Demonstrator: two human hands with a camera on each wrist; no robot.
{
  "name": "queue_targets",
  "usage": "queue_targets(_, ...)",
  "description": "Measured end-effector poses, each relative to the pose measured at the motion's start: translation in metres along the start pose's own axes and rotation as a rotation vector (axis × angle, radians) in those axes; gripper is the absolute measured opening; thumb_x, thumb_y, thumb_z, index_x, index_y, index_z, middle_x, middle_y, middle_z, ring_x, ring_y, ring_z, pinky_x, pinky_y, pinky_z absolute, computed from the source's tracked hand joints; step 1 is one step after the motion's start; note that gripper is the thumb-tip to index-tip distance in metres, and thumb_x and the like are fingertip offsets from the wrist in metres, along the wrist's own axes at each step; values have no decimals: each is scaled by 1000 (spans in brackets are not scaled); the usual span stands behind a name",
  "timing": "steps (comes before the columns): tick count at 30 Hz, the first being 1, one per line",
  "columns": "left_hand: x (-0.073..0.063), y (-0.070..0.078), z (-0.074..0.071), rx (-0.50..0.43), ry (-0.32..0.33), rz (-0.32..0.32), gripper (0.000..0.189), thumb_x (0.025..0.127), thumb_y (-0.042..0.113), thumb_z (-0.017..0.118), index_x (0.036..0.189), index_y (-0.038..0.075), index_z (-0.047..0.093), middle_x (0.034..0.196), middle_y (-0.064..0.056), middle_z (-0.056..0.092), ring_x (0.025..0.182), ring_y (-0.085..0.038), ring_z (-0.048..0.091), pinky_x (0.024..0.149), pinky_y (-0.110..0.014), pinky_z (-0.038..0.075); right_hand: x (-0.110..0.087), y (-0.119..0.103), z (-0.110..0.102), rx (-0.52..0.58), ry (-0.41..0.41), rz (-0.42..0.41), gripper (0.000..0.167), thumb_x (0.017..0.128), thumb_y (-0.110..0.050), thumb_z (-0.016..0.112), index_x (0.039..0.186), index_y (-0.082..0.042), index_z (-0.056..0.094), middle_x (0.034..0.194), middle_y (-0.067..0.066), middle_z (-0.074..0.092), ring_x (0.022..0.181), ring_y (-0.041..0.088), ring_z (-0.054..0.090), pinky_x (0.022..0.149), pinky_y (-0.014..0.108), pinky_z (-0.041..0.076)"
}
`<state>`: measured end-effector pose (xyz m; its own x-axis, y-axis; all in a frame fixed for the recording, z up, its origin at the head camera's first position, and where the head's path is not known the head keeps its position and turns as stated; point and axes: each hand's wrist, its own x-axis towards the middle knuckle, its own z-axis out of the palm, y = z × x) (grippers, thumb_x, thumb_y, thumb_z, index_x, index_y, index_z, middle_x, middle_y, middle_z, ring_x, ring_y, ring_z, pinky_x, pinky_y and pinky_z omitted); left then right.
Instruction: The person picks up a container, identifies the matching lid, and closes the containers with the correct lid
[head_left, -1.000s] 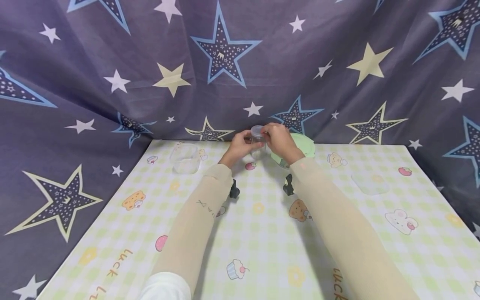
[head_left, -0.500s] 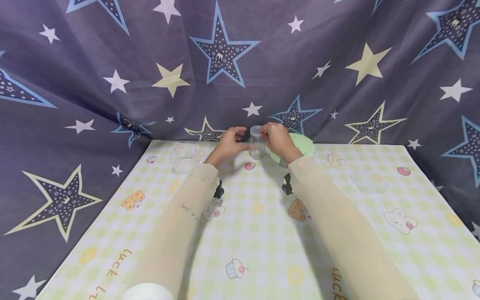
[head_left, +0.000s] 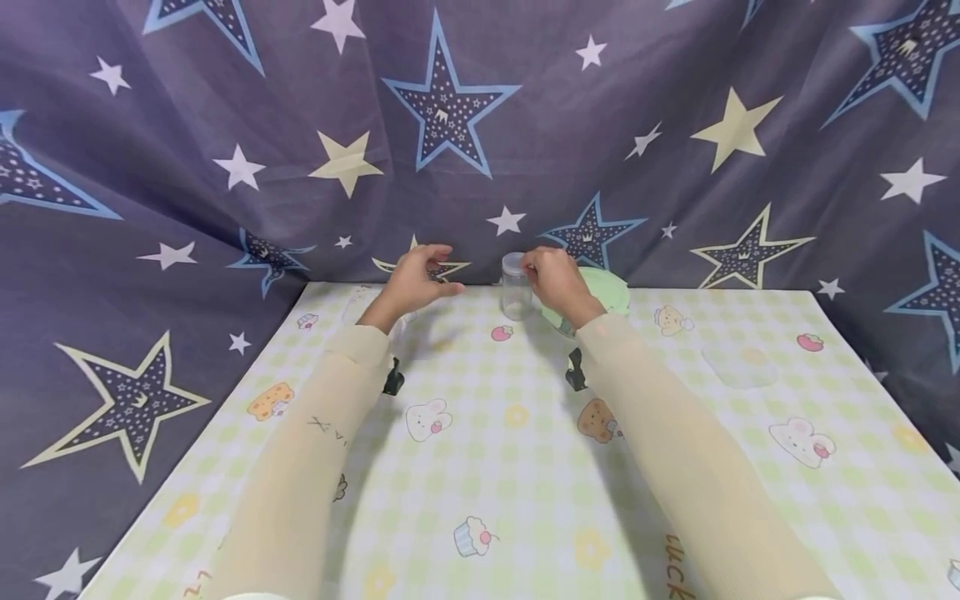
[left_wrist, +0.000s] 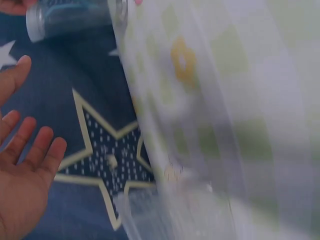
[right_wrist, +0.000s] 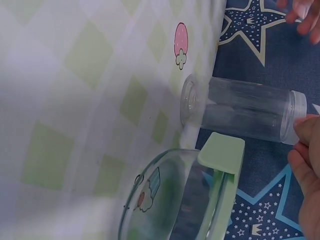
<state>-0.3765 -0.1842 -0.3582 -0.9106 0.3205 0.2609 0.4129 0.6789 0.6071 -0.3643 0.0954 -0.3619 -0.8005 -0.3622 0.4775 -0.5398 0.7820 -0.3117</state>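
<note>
A clear, see-through jar [head_left: 516, 298] stands upright near the back of the table, with a whitish translucent lid [right_wrist: 299, 117] on top. My right hand [head_left: 558, 279] pinches the edge of that lid from the right, thumb and fingers at its rim. My left hand [head_left: 415, 279] is off to the left, apart from the jar, its fingers spread and holding nothing. Close to the left hand, a clear plastic box [left_wrist: 145, 215] sits on the table, partly hidden by the hand and sleeve in the head view.
Just right of the jar is a glass container [right_wrist: 165, 195] with a green lid [head_left: 609, 290], partly behind my right hand. Farther right lies a flat transparent piece [head_left: 738, 368]. A starry curtain [head_left: 300, 225] hangs behind the checked tablecloth [head_left: 517, 467].
My left hand has let go of the jar and moved left toward the clear box, fingers opening. My right hand and the jar have stayed in place.
</note>
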Motion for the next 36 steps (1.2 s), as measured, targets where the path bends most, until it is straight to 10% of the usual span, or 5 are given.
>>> queue_targets(21,-67,-67,-57,51,124,-64,91,76,41,92,150,8,50,145,-14,49,134,-39,46,111,-58,40,-7,3,4,-3,45,-4,17,96,3,65,107,-1,77,113,15,74,109,32,69,97,43,56)
queue_targets(36,-96,-93,-70,-102,37,-171,118,72,22,96,163,11,22,159,-23,33,143,-46,33,116,-62,32,-4,0,5,-10,44,-17,17,96,4,65,108,0,76,112,15,74,108,32,69,96,43,56)
